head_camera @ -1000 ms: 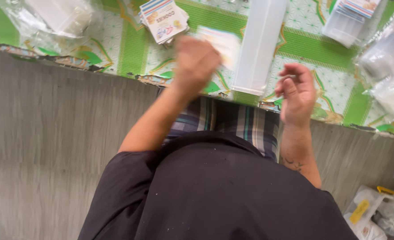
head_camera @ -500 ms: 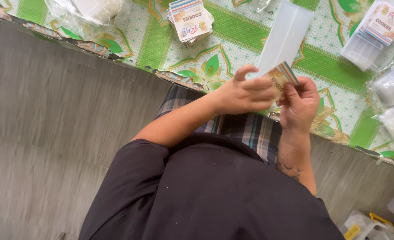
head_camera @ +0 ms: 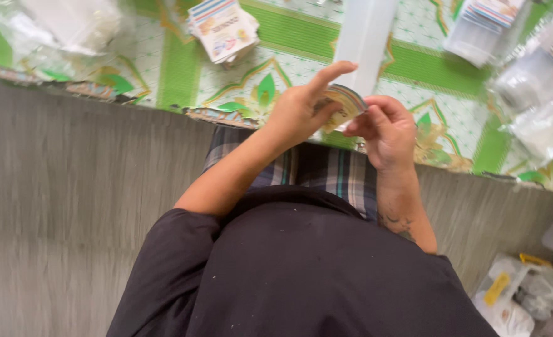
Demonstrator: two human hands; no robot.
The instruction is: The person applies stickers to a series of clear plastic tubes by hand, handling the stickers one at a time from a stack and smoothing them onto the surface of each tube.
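**Both hands fanning a small stack of cards above the lap**

Nearest to me, I am seeing a dark shirt and plaid shorts. Just above them, the left hand (head_camera: 298,112) is cupping a stack of cards (head_camera: 342,105), its grip closed around the stack with the index finger lifted. The right hand (head_camera: 385,128) is pinching the stack's edge, its grip closed on it too. To do this well, I judge the left hand should be holding firmly while the right thumb peels one card. Beyond, a green patterned mat (head_camera: 289,31) is carrying a second card pile (head_camera: 223,28), a tall clear tube (head_camera: 364,37) and plastic bags (head_camera: 538,93).
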